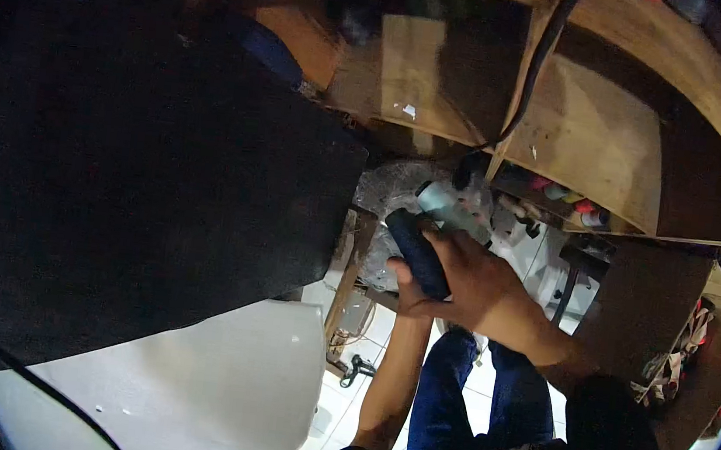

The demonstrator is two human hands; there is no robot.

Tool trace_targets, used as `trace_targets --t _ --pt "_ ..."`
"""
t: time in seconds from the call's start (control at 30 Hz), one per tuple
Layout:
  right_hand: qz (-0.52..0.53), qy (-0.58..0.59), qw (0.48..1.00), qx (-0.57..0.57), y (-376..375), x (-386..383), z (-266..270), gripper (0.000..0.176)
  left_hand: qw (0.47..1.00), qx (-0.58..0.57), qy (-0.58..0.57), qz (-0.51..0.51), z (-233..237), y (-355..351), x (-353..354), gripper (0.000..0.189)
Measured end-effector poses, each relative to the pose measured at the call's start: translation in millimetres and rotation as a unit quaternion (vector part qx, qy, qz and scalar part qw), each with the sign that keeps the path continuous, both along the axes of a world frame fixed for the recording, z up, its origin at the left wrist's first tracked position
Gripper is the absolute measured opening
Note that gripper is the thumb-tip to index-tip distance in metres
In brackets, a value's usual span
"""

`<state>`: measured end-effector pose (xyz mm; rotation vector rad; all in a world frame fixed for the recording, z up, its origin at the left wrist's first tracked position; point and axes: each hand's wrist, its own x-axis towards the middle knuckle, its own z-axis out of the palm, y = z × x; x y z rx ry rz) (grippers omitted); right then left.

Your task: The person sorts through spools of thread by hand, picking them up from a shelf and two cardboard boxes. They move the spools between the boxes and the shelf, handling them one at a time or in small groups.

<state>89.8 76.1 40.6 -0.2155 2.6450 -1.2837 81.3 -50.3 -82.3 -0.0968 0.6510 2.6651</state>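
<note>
The dark spool (pixel 419 253) is in front of the body, raised and tilted, between the two hands. The left hand (pixel 417 301) closes around its lower end, with the thumb along the side. The right hand (pixel 482 282) lies against its other side, with the fingers bent; how firmly it grips, I cannot tell. The light-blue spool (pixel 440 200) is just behind; whether the fingers touch it is hidden.

The dark spool looks light and rather stiff, I judge, and its wound surface may slip a little. Around the middle of its body seems the good place to hold.

Under the hands lies crumpled clear plastic (pixel 387 184). To the left is a wide black surface (pixel 166 152), and below it a smooth white one. Wooden shelves (pixel 596 118) stand ahead; the floor (pixel 482 405) is white tile.
</note>
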Motion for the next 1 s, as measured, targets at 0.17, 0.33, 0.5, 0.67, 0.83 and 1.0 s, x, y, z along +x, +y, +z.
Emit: trace_targets --t 0.17,0.33,0.5,0.67,0.83,1.0 --pt "0.019 -0.057 0.993 -0.104 5.7 -10.1 6.2 0.068 0.998 0.060 -0.015 -0.018 -43.9 -15.6 1.6 0.087" --pt "-0.040 -0.122 0.941 -0.313 30.1 -49.1 8.3 0.066 0.995 -0.080 -0.063 -0.009 5.8 -6.8 4.3 0.080" --pt "-0.122 0.068 0.946 -0.292 10.5 -184.6 -25.8 0.056 0.992 0.052 -0.101 -0.060 -5.7 -14.7 8.6 0.076" --pt "-0.218 0.241 0.942 -0.080 -36.6 -315.1 -92.8 0.053 0.995 0.028 -0.078 -0.060 11.3 -11.8 12.1 0.077" --pt "-0.273 0.308 0.911 0.035 -52.9 -355.8 -145.8 0.047 0.990 0.029 -0.124 -0.062 13.3 -17.1 27.4 0.075" --pt "-0.282 0.287 0.913 -0.067 -64.0 -364.7 -152.1 0.039 0.973 0.016 -0.221 -0.056 -50.1 -56.2 63.2 0.069"
